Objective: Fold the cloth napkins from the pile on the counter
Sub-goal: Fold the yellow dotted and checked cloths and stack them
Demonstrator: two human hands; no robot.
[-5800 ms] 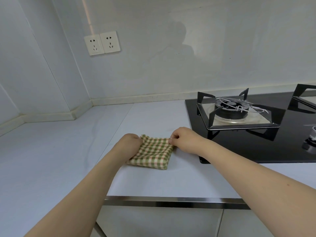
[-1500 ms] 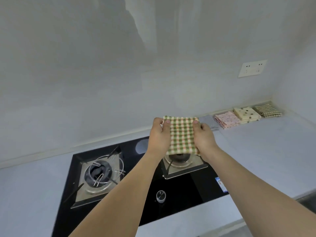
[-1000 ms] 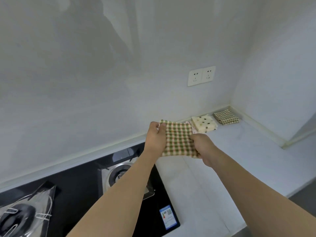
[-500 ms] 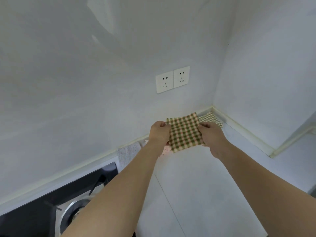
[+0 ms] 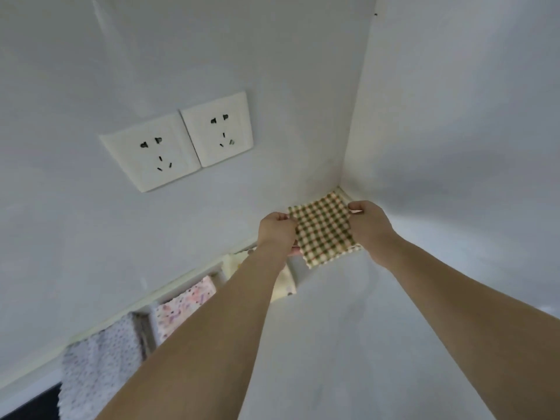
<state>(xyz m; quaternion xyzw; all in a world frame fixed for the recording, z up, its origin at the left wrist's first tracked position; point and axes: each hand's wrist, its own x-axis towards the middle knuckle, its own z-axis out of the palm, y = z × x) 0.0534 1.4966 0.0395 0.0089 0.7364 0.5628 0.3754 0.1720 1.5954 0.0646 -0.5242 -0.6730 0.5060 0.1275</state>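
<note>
Both hands, left hand (image 5: 277, 230) and right hand (image 5: 368, 225), pinch the folded checked napkin (image 5: 325, 230) by its sides above the counter (image 5: 348, 344) corner; no writing readable.

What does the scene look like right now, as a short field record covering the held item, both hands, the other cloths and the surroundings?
held item: green-and-cream checked folded cloth napkin, in the far corner of the counter; whether it rests on anything cannot be told
left hand: grips the napkin's left edge
right hand: grips the napkin's right edge
other cloths: pink speckled folded napkin, grey speckled cloth and a cream cloth mostly hidden by the left arm, in a row along the back wall
wall: two white sockets
surface: pale grey counter
</note>
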